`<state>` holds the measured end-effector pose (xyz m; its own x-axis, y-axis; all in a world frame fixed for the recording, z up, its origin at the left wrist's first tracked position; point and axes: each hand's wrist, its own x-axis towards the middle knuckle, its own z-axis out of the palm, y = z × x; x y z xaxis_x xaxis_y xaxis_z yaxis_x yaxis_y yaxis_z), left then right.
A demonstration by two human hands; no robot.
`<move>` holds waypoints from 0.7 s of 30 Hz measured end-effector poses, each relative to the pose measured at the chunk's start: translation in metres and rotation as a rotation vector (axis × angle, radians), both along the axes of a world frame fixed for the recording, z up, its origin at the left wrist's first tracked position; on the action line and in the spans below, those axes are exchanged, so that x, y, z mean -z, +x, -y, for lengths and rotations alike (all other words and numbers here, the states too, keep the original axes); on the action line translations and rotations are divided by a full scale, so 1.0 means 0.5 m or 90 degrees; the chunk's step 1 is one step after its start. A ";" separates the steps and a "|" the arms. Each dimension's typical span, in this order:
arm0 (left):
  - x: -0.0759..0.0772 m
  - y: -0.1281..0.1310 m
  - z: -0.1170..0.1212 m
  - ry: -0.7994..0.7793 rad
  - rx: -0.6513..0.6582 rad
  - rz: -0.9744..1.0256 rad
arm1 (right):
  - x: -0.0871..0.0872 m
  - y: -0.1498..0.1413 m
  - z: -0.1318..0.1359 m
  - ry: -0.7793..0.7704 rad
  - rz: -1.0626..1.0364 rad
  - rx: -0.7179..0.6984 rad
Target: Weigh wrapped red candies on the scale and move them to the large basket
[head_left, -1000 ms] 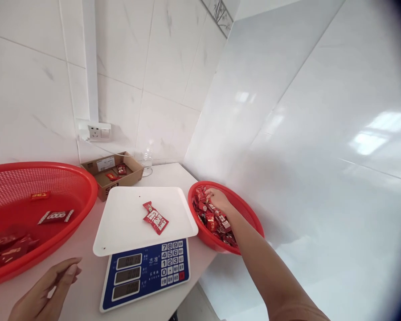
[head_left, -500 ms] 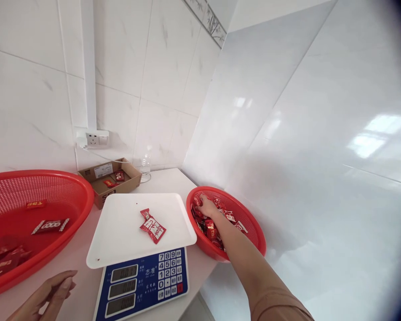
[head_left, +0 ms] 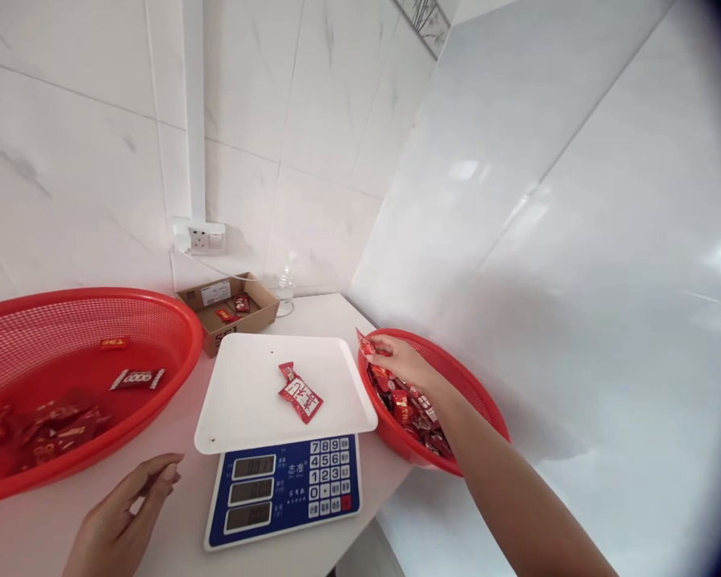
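My right hand point(head_left: 401, 361) is over the near-left rim of the right red basket point(head_left: 474, 385), its fingers closed on a small red wrapped snack packet point(head_left: 365, 344). Below it, the basket holds a pile of similar red packets point(head_left: 402, 409). On the white tray of the digital scale point(head_left: 288, 493) lies another red-and-white snack packet point(head_left: 301, 395), touched by neither hand. My left hand point(head_left: 126, 509) hovers at the lower left, beside the scale, thumb and fingers pinched together with nothing visible in them.
A large red basket point(head_left: 186, 353) on the left holds several packets. Behind the scale stand an open cardboard box point(head_left: 249, 320) with a few packets and a clear plastic bottle point(head_left: 286, 288). A wall socket point(head_left: 199, 238) with a cable is above. Tiled walls border the white table point(head_left: 318, 308).
My right hand has come up from among the packets to the basket's rim, now with a packet in its fingers. The view has shifted left; the left hand keeps its pinch.
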<state>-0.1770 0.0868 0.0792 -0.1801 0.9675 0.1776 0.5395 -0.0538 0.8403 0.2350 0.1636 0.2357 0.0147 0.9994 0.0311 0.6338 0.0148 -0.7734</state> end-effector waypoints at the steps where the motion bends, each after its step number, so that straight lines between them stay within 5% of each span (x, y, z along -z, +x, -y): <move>1: -0.006 0.001 0.002 -0.024 0.009 0.018 | 0.001 -0.022 -0.003 0.003 0.023 -0.014; 10: -0.038 0.004 0.008 -0.036 0.039 0.048 | 0.027 -0.139 -0.013 -0.045 0.188 -0.047; 16: -0.017 -0.001 0.005 -0.052 0.025 0.035 | 0.039 -0.204 0.012 -0.035 0.205 -0.130; 21: 0.012 -0.010 -0.002 0.028 0.005 -0.033 | 0.022 -0.147 -0.011 0.022 0.284 -0.021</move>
